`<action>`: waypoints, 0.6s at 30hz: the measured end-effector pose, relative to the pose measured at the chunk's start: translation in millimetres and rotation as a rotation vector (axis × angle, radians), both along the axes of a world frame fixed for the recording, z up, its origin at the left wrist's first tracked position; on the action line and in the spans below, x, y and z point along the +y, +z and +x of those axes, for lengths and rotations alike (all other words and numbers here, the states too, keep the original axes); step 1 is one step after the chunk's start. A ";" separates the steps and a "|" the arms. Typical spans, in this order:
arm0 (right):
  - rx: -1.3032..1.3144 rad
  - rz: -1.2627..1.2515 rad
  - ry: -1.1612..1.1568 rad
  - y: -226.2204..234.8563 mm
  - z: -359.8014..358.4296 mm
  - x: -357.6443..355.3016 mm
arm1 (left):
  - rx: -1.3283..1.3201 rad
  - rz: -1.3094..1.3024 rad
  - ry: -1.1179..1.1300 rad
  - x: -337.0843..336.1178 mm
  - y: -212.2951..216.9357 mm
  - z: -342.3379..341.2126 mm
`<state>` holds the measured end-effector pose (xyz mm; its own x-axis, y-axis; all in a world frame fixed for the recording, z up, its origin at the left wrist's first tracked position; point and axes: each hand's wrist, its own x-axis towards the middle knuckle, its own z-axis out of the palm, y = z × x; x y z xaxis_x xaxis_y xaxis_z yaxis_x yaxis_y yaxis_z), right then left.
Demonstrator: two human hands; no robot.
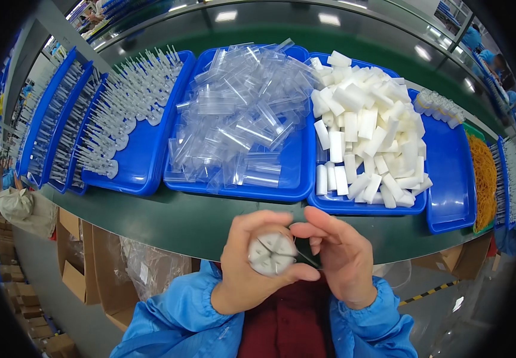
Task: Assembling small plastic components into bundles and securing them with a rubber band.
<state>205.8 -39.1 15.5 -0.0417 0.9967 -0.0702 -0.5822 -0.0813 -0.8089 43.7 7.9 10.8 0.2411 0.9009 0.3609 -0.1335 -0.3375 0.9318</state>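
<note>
**A:** What have you got in your hands right now?

**B:** Your left hand (252,265) is wrapped around a bundle of white foam pieces (273,253), its round end facing up at you, thumb and fingers closed tight on it. Your right hand (341,256) sits just right of the bundle, fingertips curled in and touching its edge; whether they pinch anything of their own, you cannot tell from here.

**A:** And where is that bundle against the bench?

**B:** Take the middle blue tray (297,179), the one heaped with clear plastic tubes (240,113), as your mark. The bundle hangs below its near rim, over the green bench edge (180,221), close to your chest.

**A:** What lies around that tray?

**B:** Right of it, touching, a blue tray piled with white foam sticks (365,131). Left of it, a blue tray of white-tipped pieces standing upright in rows (132,107), with more such trays stacked beyond. Far right of it, a heap of orange rubber bands (484,179). Below and left of it, under the bench, open cardboard boxes (85,268).
</note>
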 end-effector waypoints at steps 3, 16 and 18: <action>-1.026 0.522 0.034 19.9 25.4 9.8 | 0.563 0.379 0.021 11.9 6.2 -5.7; -1.356 0.650 -0.258 14.5 4.1 -5.3 | 0.035 -0.482 -0.517 0.7 0.6 -26.7; -1.265 0.626 -0.123 16.7 7.3 -7.1 | 0.027 -0.554 -0.538 3.2 -1.4 -29.8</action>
<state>213.0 -46.2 32.2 -0.1969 0.8691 0.4538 0.5744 0.4774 -0.6650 13.9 11.0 9.4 0.6993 0.7045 -0.1211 -0.1217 0.2843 0.9510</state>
